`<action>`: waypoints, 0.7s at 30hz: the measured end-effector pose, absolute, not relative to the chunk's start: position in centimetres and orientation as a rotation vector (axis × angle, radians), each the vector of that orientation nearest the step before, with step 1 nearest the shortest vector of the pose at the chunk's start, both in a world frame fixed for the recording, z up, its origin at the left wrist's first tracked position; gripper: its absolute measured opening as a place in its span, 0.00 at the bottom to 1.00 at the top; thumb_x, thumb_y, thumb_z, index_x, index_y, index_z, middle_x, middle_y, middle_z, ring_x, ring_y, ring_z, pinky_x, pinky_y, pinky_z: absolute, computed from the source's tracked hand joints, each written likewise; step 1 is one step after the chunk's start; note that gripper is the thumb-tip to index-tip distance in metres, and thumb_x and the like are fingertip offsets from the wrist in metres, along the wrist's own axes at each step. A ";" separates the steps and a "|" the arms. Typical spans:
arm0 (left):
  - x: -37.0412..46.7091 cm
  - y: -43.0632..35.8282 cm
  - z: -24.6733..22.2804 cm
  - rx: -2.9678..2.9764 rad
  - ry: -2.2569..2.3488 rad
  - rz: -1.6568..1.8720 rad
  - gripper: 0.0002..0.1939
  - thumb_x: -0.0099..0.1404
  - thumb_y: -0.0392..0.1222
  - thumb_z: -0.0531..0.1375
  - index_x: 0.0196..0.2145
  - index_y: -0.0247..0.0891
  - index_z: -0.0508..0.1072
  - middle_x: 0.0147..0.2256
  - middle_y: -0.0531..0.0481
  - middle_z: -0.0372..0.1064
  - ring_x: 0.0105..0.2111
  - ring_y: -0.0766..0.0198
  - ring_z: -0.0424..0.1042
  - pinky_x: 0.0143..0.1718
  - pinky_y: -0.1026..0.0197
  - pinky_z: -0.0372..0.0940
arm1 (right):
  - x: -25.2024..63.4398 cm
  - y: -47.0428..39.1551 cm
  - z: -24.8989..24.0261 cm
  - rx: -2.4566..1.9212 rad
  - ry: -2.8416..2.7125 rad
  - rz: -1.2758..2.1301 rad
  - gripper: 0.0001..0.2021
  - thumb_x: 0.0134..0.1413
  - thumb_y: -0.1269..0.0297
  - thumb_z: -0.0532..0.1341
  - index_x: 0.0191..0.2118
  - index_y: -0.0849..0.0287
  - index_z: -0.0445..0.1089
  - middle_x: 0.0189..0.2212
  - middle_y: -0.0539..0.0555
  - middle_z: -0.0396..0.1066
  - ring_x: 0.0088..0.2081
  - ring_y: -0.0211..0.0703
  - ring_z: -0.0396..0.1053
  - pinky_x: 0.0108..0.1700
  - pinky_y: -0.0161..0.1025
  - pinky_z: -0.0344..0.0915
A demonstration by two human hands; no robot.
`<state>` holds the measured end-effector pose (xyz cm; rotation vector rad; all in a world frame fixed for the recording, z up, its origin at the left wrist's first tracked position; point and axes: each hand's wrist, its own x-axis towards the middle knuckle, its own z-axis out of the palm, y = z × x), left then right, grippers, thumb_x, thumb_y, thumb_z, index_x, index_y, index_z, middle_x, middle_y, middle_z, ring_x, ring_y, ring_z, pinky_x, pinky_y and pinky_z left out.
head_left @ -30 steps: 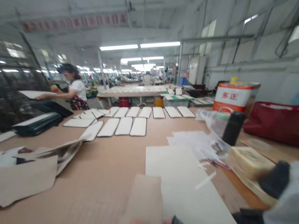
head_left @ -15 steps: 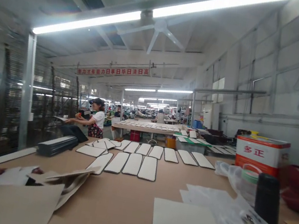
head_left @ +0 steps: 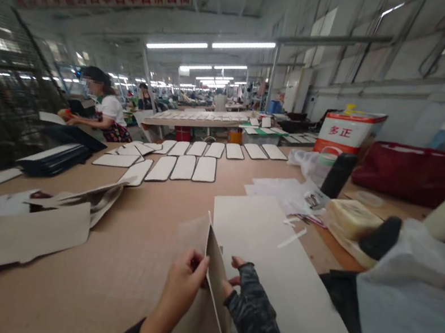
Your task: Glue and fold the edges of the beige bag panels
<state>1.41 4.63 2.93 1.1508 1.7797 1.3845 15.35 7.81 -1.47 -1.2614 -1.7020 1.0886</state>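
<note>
My left hand (head_left: 184,283) pinches the upright edge of a thin beige sheet (head_left: 218,309) near the front of the table. The sheet is stood on edge or folded, with a darker inner face turned to the right. My right hand (head_left: 255,310), in a dark patterned fingerless glove, is just right of the sheet with its fingers apart; whether they touch it I cannot tell. Under and beyond this hand lies a large off-white sheet (head_left: 255,224), flat on the brown table (head_left: 123,264).
White dark-edged panels (head_left: 183,167) lie in rows farther back. Loose beige pieces (head_left: 34,231) are at the left, beside a dark stack (head_left: 56,157). On the right are a black bottle (head_left: 338,175), a red-white can (head_left: 346,134) and plastic bags (head_left: 417,304). A co-worker (head_left: 106,106) stands back left.
The view has tilted down and turned slightly right. Both my hands have come into view, the left one holding the beige sheet's edge.
</note>
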 end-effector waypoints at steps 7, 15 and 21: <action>-0.8 4.7 4.0 1.143 1.771 1.365 0.11 0.56 0.46 0.58 0.23 0.37 0.63 0.16 0.57 0.63 0.15 0.68 0.66 0.18 0.68 0.60 | 18.6 7.8 -5.2 -1.114 -1.923 0.922 0.22 0.47 0.68 0.49 0.50 0.64 0.63 0.47 0.64 0.68 0.48 0.52 0.67 0.52 0.50 0.64; 0.3 4.4 5.6 1.099 1.665 1.353 0.11 0.56 0.45 0.59 0.24 0.37 0.60 0.16 0.59 0.62 0.14 0.70 0.67 0.18 0.69 0.61 | 20.1 10.4 -0.7 -1.072 -1.887 0.715 0.13 0.54 0.62 0.53 0.45 0.58 0.63 0.40 0.59 0.71 0.39 0.46 0.71 0.40 0.44 0.71; 2.4 5.4 3.6 1.023 1.589 1.432 0.14 0.56 0.47 0.60 0.27 0.37 0.60 0.21 0.59 0.61 0.16 0.69 0.69 0.19 0.69 0.63 | 17.0 6.0 -0.3 -1.032 -2.039 0.503 0.19 0.44 0.58 0.63 0.43 0.61 0.69 0.53 0.67 0.63 0.52 0.63 0.62 0.51 0.58 0.63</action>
